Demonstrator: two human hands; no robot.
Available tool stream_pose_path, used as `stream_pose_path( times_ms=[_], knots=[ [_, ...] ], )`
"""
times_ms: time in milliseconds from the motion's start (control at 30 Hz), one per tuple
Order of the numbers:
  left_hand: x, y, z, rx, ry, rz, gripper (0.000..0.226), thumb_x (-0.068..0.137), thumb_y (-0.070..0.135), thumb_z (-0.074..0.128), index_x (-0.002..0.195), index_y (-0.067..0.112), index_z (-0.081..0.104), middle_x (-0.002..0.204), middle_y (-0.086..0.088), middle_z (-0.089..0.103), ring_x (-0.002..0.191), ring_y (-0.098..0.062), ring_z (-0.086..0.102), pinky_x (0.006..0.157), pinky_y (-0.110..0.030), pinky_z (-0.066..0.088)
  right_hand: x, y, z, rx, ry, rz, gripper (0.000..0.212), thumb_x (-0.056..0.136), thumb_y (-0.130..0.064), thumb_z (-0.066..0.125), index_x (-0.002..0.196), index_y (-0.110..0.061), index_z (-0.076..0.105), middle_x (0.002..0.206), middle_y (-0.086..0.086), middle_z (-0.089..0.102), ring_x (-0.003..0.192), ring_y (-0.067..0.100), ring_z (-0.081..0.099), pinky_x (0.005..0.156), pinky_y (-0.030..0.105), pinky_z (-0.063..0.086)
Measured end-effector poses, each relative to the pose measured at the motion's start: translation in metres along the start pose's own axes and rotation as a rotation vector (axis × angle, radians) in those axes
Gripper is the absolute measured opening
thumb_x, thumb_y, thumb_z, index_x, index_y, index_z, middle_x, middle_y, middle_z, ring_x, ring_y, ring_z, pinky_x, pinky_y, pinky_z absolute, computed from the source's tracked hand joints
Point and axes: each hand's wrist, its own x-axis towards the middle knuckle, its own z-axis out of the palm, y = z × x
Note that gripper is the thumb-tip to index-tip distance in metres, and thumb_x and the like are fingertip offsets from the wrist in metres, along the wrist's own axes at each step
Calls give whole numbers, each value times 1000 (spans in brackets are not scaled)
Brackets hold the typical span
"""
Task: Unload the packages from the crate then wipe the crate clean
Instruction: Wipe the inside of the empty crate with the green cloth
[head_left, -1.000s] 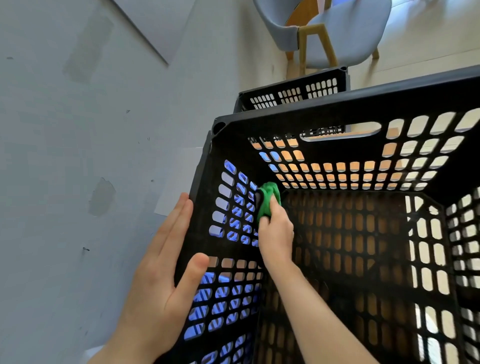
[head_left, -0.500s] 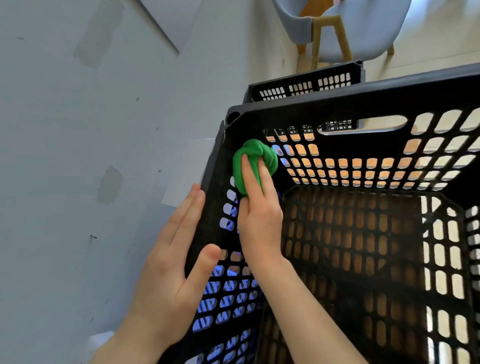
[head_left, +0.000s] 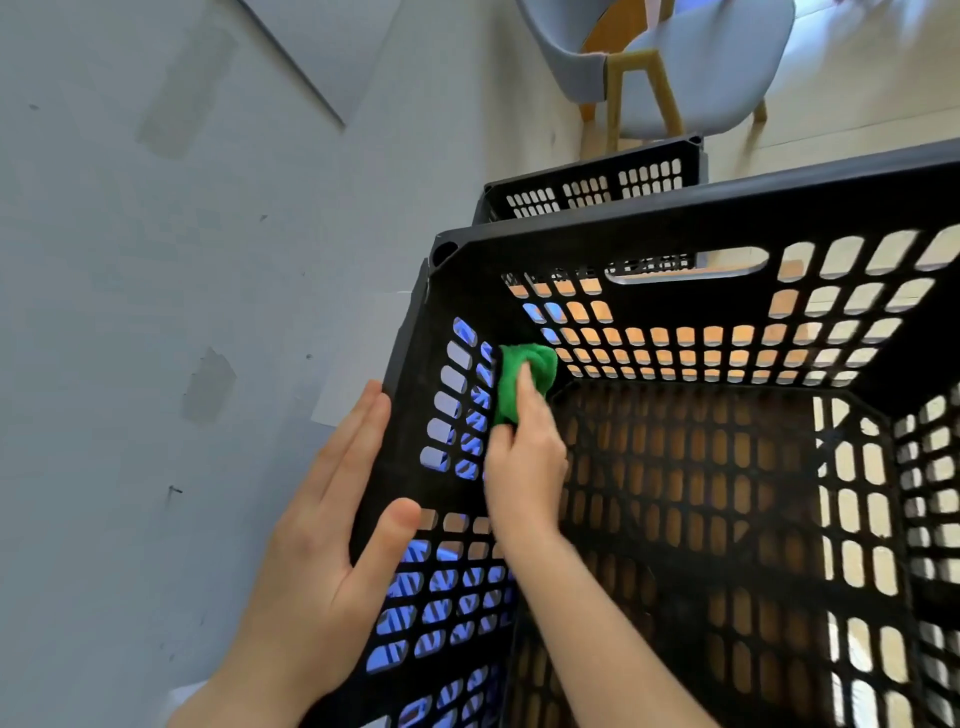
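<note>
A large black slotted crate (head_left: 701, 213) fills the right of the head view, and no packages show inside it. My right hand (head_left: 524, 462) reaches into it and presses a bunched green cloth (head_left: 522, 382) against the inner left wall near the far corner. My left hand (head_left: 332, 540) lies flat on the outside of that left wall, fingers straight, with the thumb hooked over the rim onto the inner face.
A grey wall (head_left: 156, 312) stands close on the left. A second black crate (head_left: 592, 184) sits just behind the first one. Farther back is a pale blue chair (head_left: 691, 62) with wooden legs on a light floor.
My right hand slid the green cloth up the inner left wall to the top corner, then back down to mid-height. My left hand stayed on the wall.
</note>
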Motion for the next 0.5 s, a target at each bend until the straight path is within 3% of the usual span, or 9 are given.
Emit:
stream_pose_path(
  times_ms=[167,300,500],
  knots=[
    [2,0,1,-4,1,19,66,95,60,33,152,26,29,157,23,23,143,4,23,109,-4,17,-27,-50,6,149,132,-329,56,92,-5,41,144,-25,40,148,-1,42,134,-5,34,109,14,32],
    [3,-2,2,2,8,23,66,96,60,32,152,25,30,158,20,24,144,2,23,110,-6,17,-26,-61,16,83,160,-537,53,88,-5,39,140,-15,49,148,6,43,136,18,41,104,37,43],
    [0,-1,1,-9,9,1,64,93,54,35,151,28,31,157,24,24,143,5,23,109,-4,17,-9,15,12,-121,52,-307,71,89,7,48,149,-28,32,154,3,32,133,22,43,101,43,47]
  ],
)
